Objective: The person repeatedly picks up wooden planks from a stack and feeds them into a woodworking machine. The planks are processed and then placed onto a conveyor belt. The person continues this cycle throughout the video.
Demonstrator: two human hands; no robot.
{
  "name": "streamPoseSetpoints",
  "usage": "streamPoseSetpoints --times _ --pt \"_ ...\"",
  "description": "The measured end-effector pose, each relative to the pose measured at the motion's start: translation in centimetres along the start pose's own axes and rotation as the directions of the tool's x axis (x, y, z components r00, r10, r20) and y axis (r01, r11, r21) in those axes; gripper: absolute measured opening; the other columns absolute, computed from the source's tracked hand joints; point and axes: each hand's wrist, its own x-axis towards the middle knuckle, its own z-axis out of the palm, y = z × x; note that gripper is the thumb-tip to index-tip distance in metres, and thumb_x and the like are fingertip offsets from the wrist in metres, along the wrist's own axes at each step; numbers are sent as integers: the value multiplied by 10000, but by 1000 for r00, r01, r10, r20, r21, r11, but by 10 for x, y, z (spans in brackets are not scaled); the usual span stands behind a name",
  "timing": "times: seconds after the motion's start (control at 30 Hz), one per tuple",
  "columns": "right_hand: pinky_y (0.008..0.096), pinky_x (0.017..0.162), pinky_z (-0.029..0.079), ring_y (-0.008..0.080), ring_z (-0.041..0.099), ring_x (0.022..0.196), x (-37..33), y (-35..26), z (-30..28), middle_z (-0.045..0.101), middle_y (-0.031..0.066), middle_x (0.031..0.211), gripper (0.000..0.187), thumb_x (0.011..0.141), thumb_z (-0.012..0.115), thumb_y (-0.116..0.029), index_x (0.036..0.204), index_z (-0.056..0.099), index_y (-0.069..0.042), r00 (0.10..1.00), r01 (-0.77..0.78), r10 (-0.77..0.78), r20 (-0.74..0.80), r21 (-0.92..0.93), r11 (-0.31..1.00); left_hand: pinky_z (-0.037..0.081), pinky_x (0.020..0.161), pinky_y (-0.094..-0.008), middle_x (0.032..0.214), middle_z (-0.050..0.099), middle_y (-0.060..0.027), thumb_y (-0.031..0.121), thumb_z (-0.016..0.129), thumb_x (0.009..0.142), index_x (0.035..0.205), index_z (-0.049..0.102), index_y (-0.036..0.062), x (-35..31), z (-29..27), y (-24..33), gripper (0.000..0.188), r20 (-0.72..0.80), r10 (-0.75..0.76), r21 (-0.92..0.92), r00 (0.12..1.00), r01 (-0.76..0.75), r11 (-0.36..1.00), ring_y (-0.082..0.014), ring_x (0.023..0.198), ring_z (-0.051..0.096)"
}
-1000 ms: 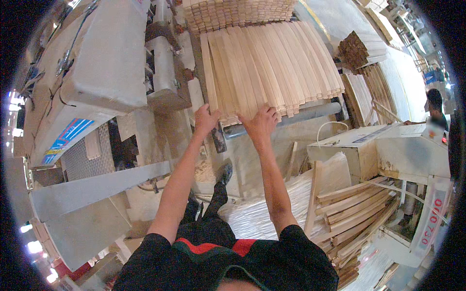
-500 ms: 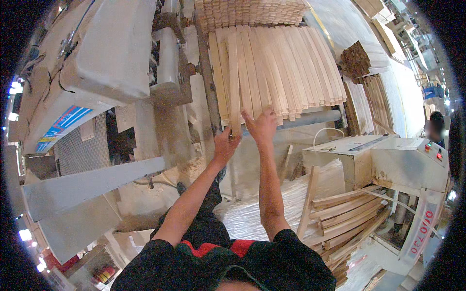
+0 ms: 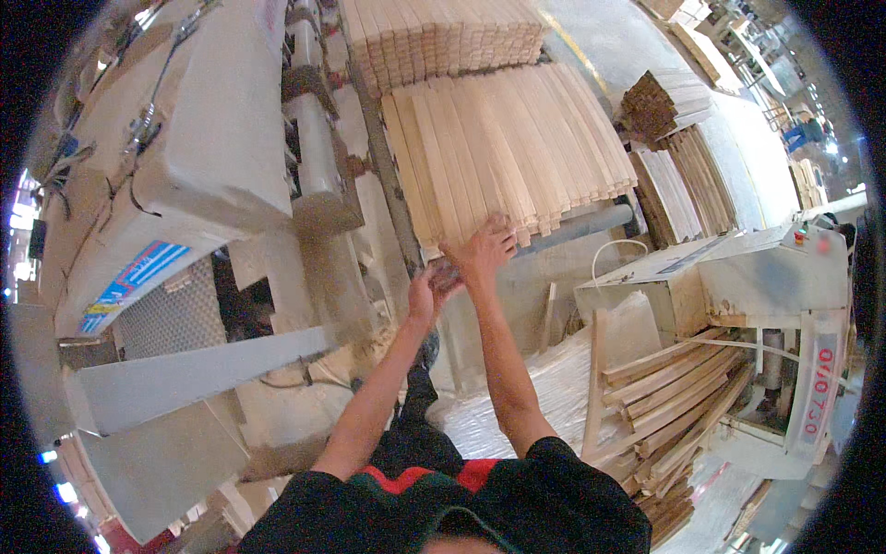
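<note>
A row of pale wooden strips (image 3: 508,138) lies side by side on the machine bed, their near ends slightly uneven. My right hand (image 3: 482,254) is at the near ends of the strips towards the left of the row, fingers spread and holding nothing. Just below and left of it, my left hand (image 3: 432,291) is beside the ends of the leftmost strips. Its fingers look stretched out, though blurred and partly behind my right wrist; no strip shows in it.
Behind the row stands a tall stack of strips (image 3: 443,46). A large grey machine housing (image 3: 217,138) rises on the left. A roller (image 3: 581,224) runs under the strip ends. At the lower right, bent wooden offcuts (image 3: 674,388) lie beside a pale control cabinet (image 3: 775,277).
The strip that stuck out towards me in my left hand now lies in the row, and that hand has let go. My view has shifted, and both hands are slightly lower in it.
</note>
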Motion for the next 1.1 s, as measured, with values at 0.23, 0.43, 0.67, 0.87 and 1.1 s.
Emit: streamPoseSetpoints --times 0.23,0.43,0.67,0.87,1.1 --pt "576 959 293 454 361 1182 -63 13 -20 357 359 1244 1167 505 789 -545 1375 240 5 991 -103 101 88 15 995 459 923 -401 1163 564 -185 474 356 941 1180 493 -35 -10 -45 11 579 183 -212 -323 960 263 909 -300 1041 574" --pt "568 940 303 424 368 1164 -213 55 -24 396 242 1246 1139 458 804 -426 1369 250 -23 984 57 -13 -175 250 966 459 907 -369 1145 596 -170 730 410 784 1184 547 5 -17 -23 5 839 196 -432 -124 880 460 879 -294 1044 573" --pt "567 968 275 442 371 1127 -388 87 -46 378 257 1233 1122 447 790 -335 1362 218 -27 972 -232 226 67 86 969 422 966 -431 1281 514 -136 696 361 836 1337 412 73 -112 -44 -25 802 347 -402 -195 848 484 853 -302 1108 538" --pt "561 952 312 455 304 1169 -546 119 -28 292 272 1240 1184 438 813 -353 1389 178 -46 979 86 -65 -194 100 991 372 1016 -452 1317 476 -145 677 388 827 1380 336 66 -272 -109 21 825 566 -429 -210 704 626 751 -322 1187 471" --pt "560 964 298 442 325 1178 -629 56 -21 308 247 1277 1247 311 858 -398 1373 262 -131 948 288 -303 93 152 946 358 1031 -450 1336 448 -168 659 392 825 1402 283 59 -373 -294 124 839 545 -276 -315 792 498 808 -338 1222 432"
